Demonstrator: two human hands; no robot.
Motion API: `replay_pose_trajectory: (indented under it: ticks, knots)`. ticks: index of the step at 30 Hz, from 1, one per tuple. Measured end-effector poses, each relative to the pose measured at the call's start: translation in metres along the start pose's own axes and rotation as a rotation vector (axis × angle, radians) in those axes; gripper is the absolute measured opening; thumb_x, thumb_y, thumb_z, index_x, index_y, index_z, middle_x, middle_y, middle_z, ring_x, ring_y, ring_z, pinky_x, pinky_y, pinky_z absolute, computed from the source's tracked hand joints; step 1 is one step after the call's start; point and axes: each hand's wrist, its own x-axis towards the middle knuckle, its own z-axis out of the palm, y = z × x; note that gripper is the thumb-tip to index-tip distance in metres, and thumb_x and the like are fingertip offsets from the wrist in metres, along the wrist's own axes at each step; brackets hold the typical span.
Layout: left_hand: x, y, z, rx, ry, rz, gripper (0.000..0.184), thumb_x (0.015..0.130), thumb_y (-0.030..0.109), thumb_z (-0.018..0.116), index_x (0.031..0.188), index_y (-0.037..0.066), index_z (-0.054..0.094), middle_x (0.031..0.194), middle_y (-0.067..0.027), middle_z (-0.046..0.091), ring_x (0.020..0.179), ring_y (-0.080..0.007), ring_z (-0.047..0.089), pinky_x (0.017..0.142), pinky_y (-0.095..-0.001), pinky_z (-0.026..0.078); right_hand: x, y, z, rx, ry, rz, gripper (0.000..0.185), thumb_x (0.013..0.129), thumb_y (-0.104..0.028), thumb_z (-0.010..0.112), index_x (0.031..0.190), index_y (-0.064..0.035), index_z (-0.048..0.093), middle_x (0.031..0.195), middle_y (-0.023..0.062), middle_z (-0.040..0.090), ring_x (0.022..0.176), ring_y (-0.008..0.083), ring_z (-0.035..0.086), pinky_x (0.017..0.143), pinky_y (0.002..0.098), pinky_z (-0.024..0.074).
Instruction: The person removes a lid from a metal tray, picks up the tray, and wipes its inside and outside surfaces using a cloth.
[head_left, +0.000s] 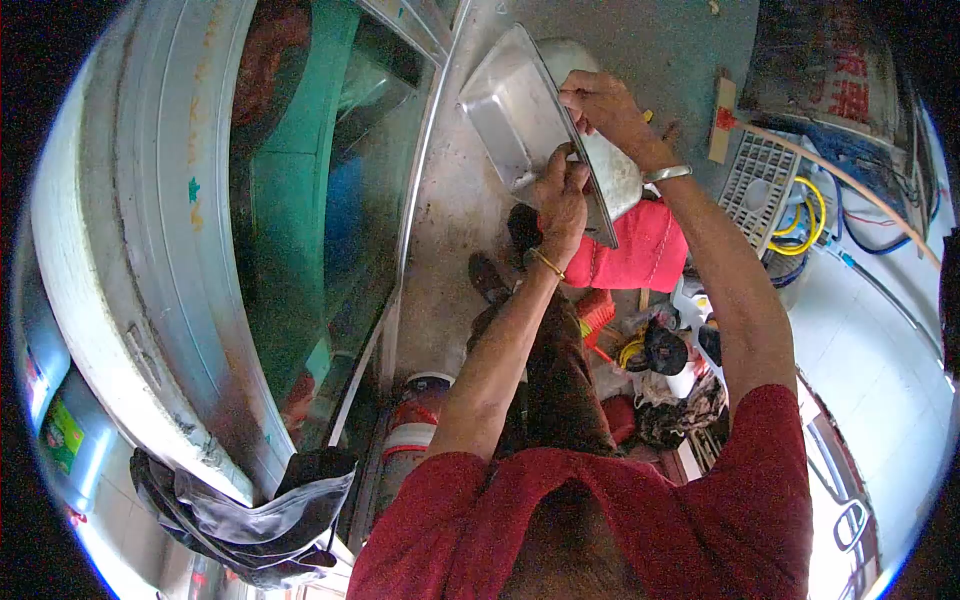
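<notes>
A stainless steel sink [508,125] stands tilted on edge in front of me, its hollow bowl facing left and its thin rim running down to the right. My left hand [562,205], with a gold bracelet at the wrist, is closed on the lower middle of that rim. Higher up, my right hand [605,108] is pinched at the rim's edge; a silver bangle sits on its wrist. Whether a small item is also between the right fingertips is hidden. Just below the sink lies a red padded cushion [640,250], near the rim's lower corner.
Glass-fronted metal frames [300,200] rise on the left, with a dark plastic bag [240,515] below. To the right are a grey plastic crate [755,190], a yellow hose [815,215] and a wooden-handled tool [840,178]. Loose clutter [665,350] covers the floor beside my legs.
</notes>
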Motion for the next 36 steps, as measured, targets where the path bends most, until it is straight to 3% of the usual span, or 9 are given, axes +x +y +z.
replay_pose_trajectory:
  ticks: [8,11,21,26,29,31,33,35,36]
  knots:
    - [0.007,0.006,-0.010,-0.069,-0.023,-0.018,0.021,0.079,0.007,0.047,0.096,-0.004,0.052,0.082,-0.0006,0.053,0.074,-0.0104,0.044,0.069,-0.0243,0.038,0.005,-0.009,0.010,0.151,-0.081,0.109,0.021,0.080,-0.022,0.052,0.074,-0.0024,0.055,0.056,0.0062,0.055,0.047,0.0135,0.056,0.042,0.0263,0.0468]
    - [0.008,-0.001,-0.018,-0.129,-0.060,0.001,0.015,0.079,0.009,0.049,0.086,-0.002,0.054,0.077,-0.0026,0.055,0.070,-0.0109,0.047,0.066,-0.0252,0.040,0.003,-0.012,0.014,0.159,-0.061,0.101,0.019,0.082,-0.019,0.052,0.074,-0.0018,0.054,0.055,0.0045,0.054,0.047,0.0111,0.054,0.041,0.0244,0.0453]
    - [0.008,-0.002,-0.016,-0.259,-0.047,-0.111,0.017,0.075,0.002,0.049,0.089,-0.005,0.055,0.081,-0.0024,0.053,0.072,-0.0084,0.044,0.067,-0.0213,0.038,0.006,-0.001,0.015,0.225,-0.066,0.088,0.021,0.079,-0.024,0.054,0.075,-0.0036,0.057,0.056,0.0051,0.055,0.045,0.0122,0.055,0.040,0.0249,0.0461]
    - [0.011,-0.006,-0.015,-0.323,-0.014,0.044,0.023,0.074,0.002,0.049,0.096,-0.006,0.054,0.090,-0.0055,0.057,0.079,-0.0150,0.049,0.074,-0.0277,0.040,0.003,-0.006,0.018,0.249,-0.067,0.064,0.023,0.079,-0.025,0.054,0.073,-0.0028,0.056,0.057,0.0047,0.055,0.046,0.0119,0.055,0.040,0.0245,0.0462]
    - [0.009,0.002,-0.016,-0.328,0.024,0.083,0.020,0.077,0.005,0.049,0.092,-0.006,0.056,0.097,-0.0070,0.058,0.088,-0.0120,0.051,0.079,-0.0243,0.039,0.000,-0.011,0.021,0.267,-0.048,0.058,0.024,0.079,-0.027,0.055,0.073,-0.0030,0.055,0.057,0.0045,0.055,0.047,0.0116,0.055,0.041,0.0237,0.0462]
    - [0.009,-0.001,-0.028,-0.164,-0.043,-0.016,0.019,0.077,0.007,0.049,0.091,-0.005,0.054,0.094,-0.0071,0.057,0.087,-0.0124,0.050,0.079,-0.0253,0.039,0.001,-0.014,0.024,0.264,-0.038,0.043,0.024,0.078,-0.027,0.055,0.073,-0.0035,0.054,0.057,0.0047,0.055,0.047,0.0115,0.055,0.041,0.0233,0.0462]
    - [0.008,-0.003,-0.031,-0.004,-0.144,-0.130,0.018,0.077,0.008,0.049,0.090,-0.003,0.053,0.091,-0.0073,0.056,0.085,-0.0128,0.049,0.078,-0.0263,0.039,-0.001,-0.012,0.028,0.328,0.026,0.153,0.022,0.077,-0.026,0.058,0.072,-0.0053,0.053,0.057,0.0043,0.055,0.046,0.0112,0.055,0.041,0.0229,0.0454]
    - [0.009,-0.004,-0.019,0.005,-0.008,0.143,0.020,0.077,0.012,0.050,0.092,-0.001,0.048,0.088,-0.0086,0.052,0.083,-0.0149,0.046,0.076,-0.0295,0.038,-0.006,-0.024,0.027,0.254,0.062,0.250,0.022,0.076,-0.026,0.059,0.069,-0.0058,0.052,0.056,0.0037,0.055,0.047,0.0102,0.054,0.040,0.0240,0.0445]
    - [0.001,0.005,-0.015,-0.043,-0.006,0.068,0.024,0.078,0.016,0.050,0.095,0.000,0.047,0.091,-0.0100,0.050,0.084,-0.0192,0.046,0.078,-0.0314,0.037,-0.009,-0.025,0.033,0.372,0.079,0.283,0.019,0.075,-0.024,0.059,0.070,-0.0071,0.054,0.056,0.0029,0.055,0.049,0.0103,0.055,0.043,0.0231,0.0453]
